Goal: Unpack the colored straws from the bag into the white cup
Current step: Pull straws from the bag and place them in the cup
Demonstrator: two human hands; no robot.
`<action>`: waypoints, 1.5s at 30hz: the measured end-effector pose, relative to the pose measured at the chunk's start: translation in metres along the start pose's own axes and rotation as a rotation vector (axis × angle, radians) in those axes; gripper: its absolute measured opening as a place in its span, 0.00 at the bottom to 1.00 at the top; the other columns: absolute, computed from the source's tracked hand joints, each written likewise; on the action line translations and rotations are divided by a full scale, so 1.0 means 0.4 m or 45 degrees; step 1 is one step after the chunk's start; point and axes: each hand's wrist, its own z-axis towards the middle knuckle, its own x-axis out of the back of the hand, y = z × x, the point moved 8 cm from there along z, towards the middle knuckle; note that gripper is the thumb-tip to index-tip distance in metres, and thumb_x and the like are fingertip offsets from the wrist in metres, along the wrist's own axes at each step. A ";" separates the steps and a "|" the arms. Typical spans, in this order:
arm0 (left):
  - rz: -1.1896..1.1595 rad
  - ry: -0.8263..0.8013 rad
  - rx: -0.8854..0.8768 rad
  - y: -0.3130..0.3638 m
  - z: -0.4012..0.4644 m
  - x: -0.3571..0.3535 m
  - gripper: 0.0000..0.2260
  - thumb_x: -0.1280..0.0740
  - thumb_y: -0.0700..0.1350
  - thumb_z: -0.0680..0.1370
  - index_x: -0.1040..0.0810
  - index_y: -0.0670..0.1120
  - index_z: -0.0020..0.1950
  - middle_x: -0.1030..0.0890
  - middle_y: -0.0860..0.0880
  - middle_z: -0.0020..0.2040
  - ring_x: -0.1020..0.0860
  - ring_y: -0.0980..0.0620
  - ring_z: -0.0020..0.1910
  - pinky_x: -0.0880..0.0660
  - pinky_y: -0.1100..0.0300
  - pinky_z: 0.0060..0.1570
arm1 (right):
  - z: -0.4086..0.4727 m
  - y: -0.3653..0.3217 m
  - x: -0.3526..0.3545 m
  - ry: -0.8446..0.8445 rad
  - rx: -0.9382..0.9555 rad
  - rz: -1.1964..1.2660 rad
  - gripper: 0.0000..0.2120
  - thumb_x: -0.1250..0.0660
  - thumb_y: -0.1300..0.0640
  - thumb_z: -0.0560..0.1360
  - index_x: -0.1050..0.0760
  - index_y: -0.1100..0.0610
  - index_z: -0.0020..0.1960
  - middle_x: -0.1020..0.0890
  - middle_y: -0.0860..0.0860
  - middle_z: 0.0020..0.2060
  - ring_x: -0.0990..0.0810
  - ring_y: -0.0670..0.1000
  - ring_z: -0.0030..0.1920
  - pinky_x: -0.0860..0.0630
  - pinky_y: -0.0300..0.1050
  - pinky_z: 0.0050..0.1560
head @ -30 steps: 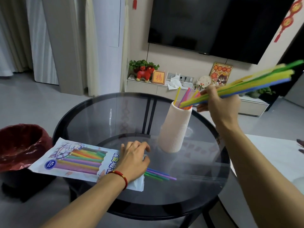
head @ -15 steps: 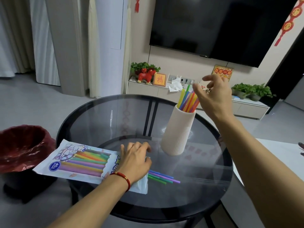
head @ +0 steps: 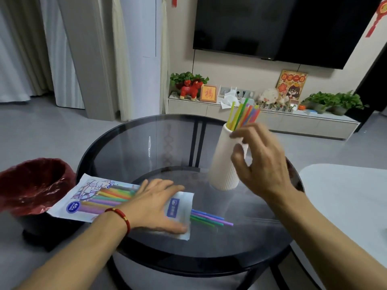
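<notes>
Clearly "40" on straw bag (head: 88, 203), left hand (head: 155, 208) flat

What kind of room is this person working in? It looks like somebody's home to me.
Most likely a home living room: a large dark television hangs on the wall above a low cabinet holding potted plants and ornaments, and curtains hang at the left.

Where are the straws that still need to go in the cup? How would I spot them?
Look at the round glass table. Near its front lies a white bag pressed flat by the left hand. A few straws poke out of the bag's open right end. They lie flat on the glass, unlike the bunch standing in the white cup.
</notes>
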 end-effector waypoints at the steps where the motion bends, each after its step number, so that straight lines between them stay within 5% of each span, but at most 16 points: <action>1: 0.014 -0.080 0.006 -0.007 -0.007 -0.016 0.53 0.38 0.80 0.60 0.52 0.62 0.79 0.46 0.52 0.80 0.51 0.51 0.80 0.55 0.40 0.77 | -0.046 -0.012 -0.036 -0.155 -0.023 0.017 0.10 0.37 0.54 0.78 0.22 0.58 0.53 0.17 0.56 0.48 0.19 0.57 0.44 0.21 0.50 0.41; 3: 0.041 -0.143 0.007 -0.008 -0.009 -0.028 0.56 0.34 0.78 0.60 0.58 0.62 0.80 0.49 0.52 0.82 0.53 0.51 0.80 0.58 0.41 0.77 | -0.153 -0.005 -0.138 -0.583 -0.192 0.056 0.14 0.40 0.46 0.80 0.23 0.54 0.56 0.18 0.51 0.51 0.17 0.56 0.46 0.19 0.50 0.43; 5: 0.065 -0.125 -0.018 0.002 -0.006 -0.019 0.55 0.30 0.72 0.63 0.58 0.59 0.81 0.46 0.54 0.80 0.50 0.53 0.79 0.57 0.40 0.77 | -0.265 0.001 -0.235 -1.021 -0.295 0.099 0.21 0.43 0.39 0.82 0.27 0.50 0.68 0.22 0.49 0.62 0.20 0.54 0.58 0.21 0.53 0.56; 8: 0.126 -0.174 -0.044 0.016 0.000 -0.021 0.57 0.28 0.71 0.63 0.59 0.56 0.81 0.46 0.53 0.79 0.49 0.51 0.79 0.58 0.37 0.76 | -0.359 -0.017 -0.303 -1.273 -0.152 0.055 0.35 0.49 0.27 0.78 0.35 0.47 0.77 0.29 0.48 0.69 0.30 0.52 0.67 0.29 0.54 0.67; 12: 0.189 -0.224 -0.071 0.043 0.015 -0.040 0.59 0.28 0.72 0.63 0.63 0.56 0.80 0.49 0.52 0.80 0.52 0.51 0.79 0.59 0.33 0.75 | -0.364 -0.019 -0.327 -1.172 -0.140 0.115 0.32 0.44 0.27 0.77 0.31 0.49 0.71 0.28 0.49 0.61 0.29 0.52 0.59 0.28 0.50 0.60; 16: 0.137 -0.124 -0.111 0.064 0.023 -0.029 0.54 0.30 0.70 0.64 0.58 0.58 0.80 0.38 0.53 0.70 0.40 0.50 0.73 0.56 0.37 0.76 | -0.348 -0.068 -0.336 -1.095 -0.070 0.172 0.20 0.40 0.37 0.82 0.28 0.54 0.57 0.25 0.51 0.51 0.27 0.53 0.47 0.28 0.49 0.48; 24: 0.058 -0.040 -0.083 0.040 0.014 -0.012 0.51 0.31 0.71 0.65 0.55 0.60 0.79 0.36 0.56 0.65 0.35 0.53 0.67 0.47 0.39 0.75 | -0.341 -0.110 -0.335 -1.142 0.051 -0.072 0.07 0.48 0.56 0.87 0.32 0.56 0.59 0.25 0.53 0.51 0.23 0.56 0.47 0.33 0.49 0.38; 29: 0.098 -0.030 -0.005 0.011 0.009 -0.011 0.49 0.32 0.69 0.65 0.55 0.62 0.79 0.37 0.55 0.67 0.37 0.52 0.70 0.54 0.32 0.75 | -0.326 -0.031 -0.279 -1.274 -0.062 -0.022 0.07 0.49 0.51 0.87 0.37 0.53 0.56 0.19 0.53 0.48 0.18 0.63 0.44 0.30 0.54 0.37; 32: 0.203 -0.061 0.110 -0.022 0.012 -0.013 0.48 0.32 0.65 0.69 0.57 0.58 0.80 0.40 0.50 0.73 0.43 0.49 0.76 0.58 0.29 0.73 | -0.319 0.053 -0.219 -1.367 -0.184 -0.031 0.10 0.49 0.46 0.87 0.35 0.51 0.57 0.18 0.52 0.48 0.19 0.58 0.42 0.25 0.55 0.41; 36: 0.116 -0.079 0.111 0.004 0.024 -0.024 0.51 0.38 0.75 0.68 0.62 0.58 0.80 0.51 0.48 0.81 0.53 0.49 0.81 0.60 0.31 0.74 | -0.338 0.111 -0.152 -1.462 -0.292 -0.090 0.11 0.48 0.44 0.87 0.32 0.49 0.57 0.18 0.50 0.48 0.19 0.54 0.45 0.19 0.54 0.48; 40: 0.090 0.122 -0.141 0.106 0.050 -0.016 0.39 0.42 0.70 0.76 0.51 0.56 0.81 0.43 0.50 0.80 0.46 0.51 0.79 0.56 0.37 0.77 | -0.315 0.099 -0.098 -1.379 -0.277 -0.066 0.13 0.47 0.41 0.86 0.29 0.47 0.56 0.18 0.47 0.46 0.19 0.51 0.43 0.19 0.50 0.45; 42: 0.171 0.243 -0.274 0.161 0.057 -0.015 0.24 0.42 0.62 0.81 0.35 0.50 0.72 0.30 0.50 0.68 0.35 0.50 0.71 0.50 0.42 0.77 | -0.293 0.091 -0.069 -1.298 -0.255 -0.079 0.14 0.47 0.40 0.85 0.27 0.46 0.56 0.19 0.45 0.43 0.20 0.50 0.41 0.20 0.48 0.42; 45: 0.188 0.352 -0.349 0.217 0.061 -0.017 0.11 0.44 0.52 0.84 0.29 0.46 0.55 0.24 0.48 0.50 0.30 0.47 0.51 0.34 0.49 0.64 | -0.260 0.090 -0.026 -1.188 -0.248 -0.150 0.15 0.41 0.38 0.82 0.21 0.45 0.58 0.17 0.41 0.44 0.19 0.46 0.41 0.18 0.44 0.42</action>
